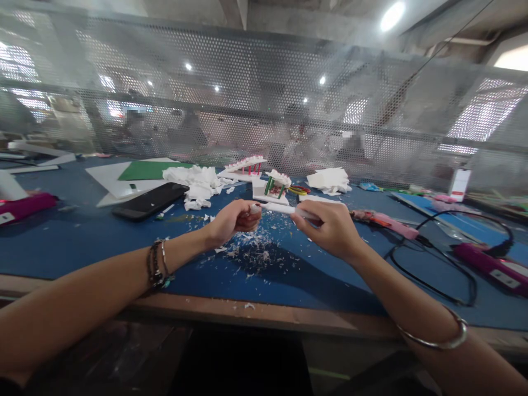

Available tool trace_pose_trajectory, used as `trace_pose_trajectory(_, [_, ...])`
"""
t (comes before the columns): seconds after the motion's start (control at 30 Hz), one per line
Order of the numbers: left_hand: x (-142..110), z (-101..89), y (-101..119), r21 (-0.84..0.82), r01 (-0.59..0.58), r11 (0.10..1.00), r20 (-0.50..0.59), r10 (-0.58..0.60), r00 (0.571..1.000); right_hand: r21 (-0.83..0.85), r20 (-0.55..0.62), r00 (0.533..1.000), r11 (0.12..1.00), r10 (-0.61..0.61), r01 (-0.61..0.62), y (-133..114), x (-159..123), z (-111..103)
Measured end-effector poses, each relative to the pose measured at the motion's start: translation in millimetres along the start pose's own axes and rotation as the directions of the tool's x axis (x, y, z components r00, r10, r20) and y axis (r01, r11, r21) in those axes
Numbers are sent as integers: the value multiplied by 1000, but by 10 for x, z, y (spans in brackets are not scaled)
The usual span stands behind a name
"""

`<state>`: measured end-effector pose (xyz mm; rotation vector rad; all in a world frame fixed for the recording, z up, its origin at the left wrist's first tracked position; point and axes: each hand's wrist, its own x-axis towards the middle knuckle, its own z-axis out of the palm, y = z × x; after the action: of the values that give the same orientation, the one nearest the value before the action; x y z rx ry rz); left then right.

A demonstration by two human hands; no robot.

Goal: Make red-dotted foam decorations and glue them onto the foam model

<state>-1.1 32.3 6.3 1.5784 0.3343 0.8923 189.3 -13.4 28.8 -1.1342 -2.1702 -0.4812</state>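
My right hand (325, 224) is wrapped round a slim white tool (282, 208) shaped like a craft knife, pointing left. The tool's tip comes close to my left hand (236, 223), whose fingers are closed in a pinch on a small white piece (255, 209). Whether tip and piece touch is too small to tell. On the blue tabletop below both hands lies a scatter of fine white shavings (258, 250). Just beyond the hands stands a small white model with green posts (275, 186), and behind it another with pink posts (247, 166).
A black phone (152, 201) and crumpled white scraps (198, 184) lie left of centre. More white pieces (329, 180) sit at the back right. A pink glue gun (388, 221), a looping black cable (470, 275) and a purple power strip (495, 267) occupy the right side. A perforated screen (264, 82) stands behind.
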Motion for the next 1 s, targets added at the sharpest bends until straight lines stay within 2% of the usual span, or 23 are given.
trace_pose_trajectory(0.23, [14, -4, -19, 44, -13, 999, -47, 15, 999, 44, -50, 999, 999, -17, 19, -3, -10, -2])
trace_pose_trajectory(0.33, [16, 19, -6, 118, -47, 992, -95, 59, 994, 101, -59, 998, 995, 25, -19, -2, -7, -4])
trace_pose_trajectory(0.43, [2, 57, 28, 282, -44, 958, -150, 89, 985, 260, -112, 990, 964, 89, -58, -1, -4, 3])
trace_pose_trajectory(0.5, [-11, 73, 47, 401, -18, 916, -153, 86, 984, 407, -136, 983, 912, 122, -57, -2, -3, 11])
trace_pose_trajectory(0.63, [-31, 76, 35, 551, -99, 829, -51, 152, 987, 616, -142, 971, 785, 192, -65, -20, 5, 2])
trace_pose_trajectory(0.77, [-60, 86, -20, 636, -200, 745, 64, 208, 976, 752, -106, 988, 659, 115, 4, -69, 11, -62])
trace_pose_trajectory(0.87, [-93, 114, -25, 620, -210, 756, 113, 179, 977, 760, -114, 991, 649, 73, 39, -116, 4, -119])
trace_pose_trajectory(1.0, [-132, 164, 39, 615, -206, 761, 104, 181, 978, 744, -144, 982, 668, 122, 26, -186, -3, -195])
